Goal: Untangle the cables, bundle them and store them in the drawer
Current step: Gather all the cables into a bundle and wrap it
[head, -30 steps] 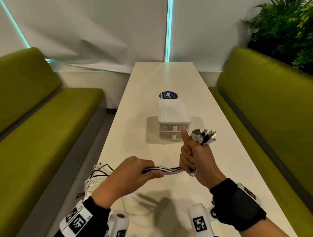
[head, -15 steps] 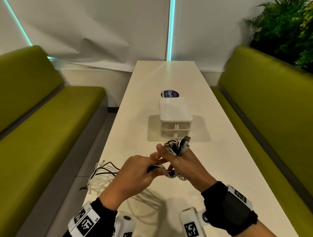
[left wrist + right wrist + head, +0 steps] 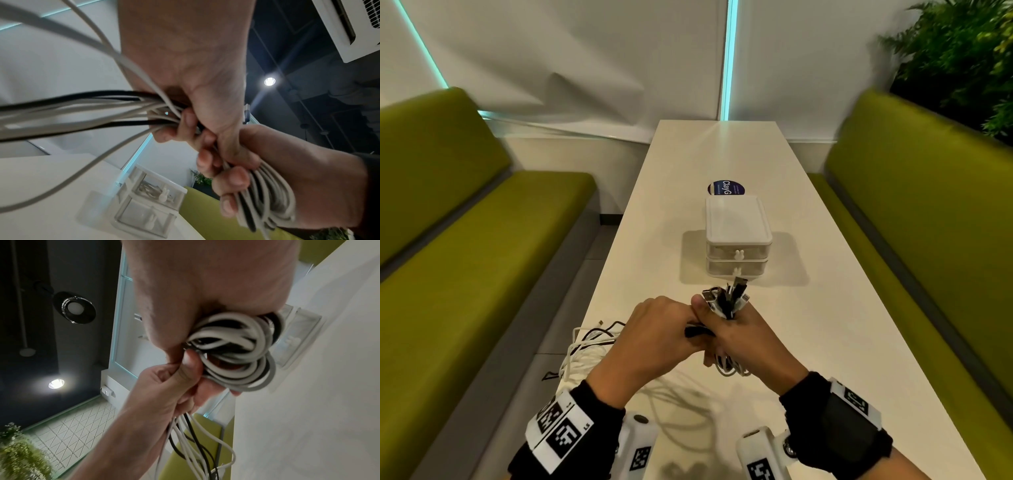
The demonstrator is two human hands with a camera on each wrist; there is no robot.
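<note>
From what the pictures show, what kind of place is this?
Probably a booth in a café, canteen or office lounge: green padded benches flank a long white table, a round branded sticker lies on it, and pendant lamps hang from a dark ceiling.

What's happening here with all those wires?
A person is winding a bunch of black and white cables into a coil. The right hand grips the coil, plug ends sticking up, while the left hand feeds in the loose lengths trailing off the table edge. The small drawer unit beyond is closed.
</note>
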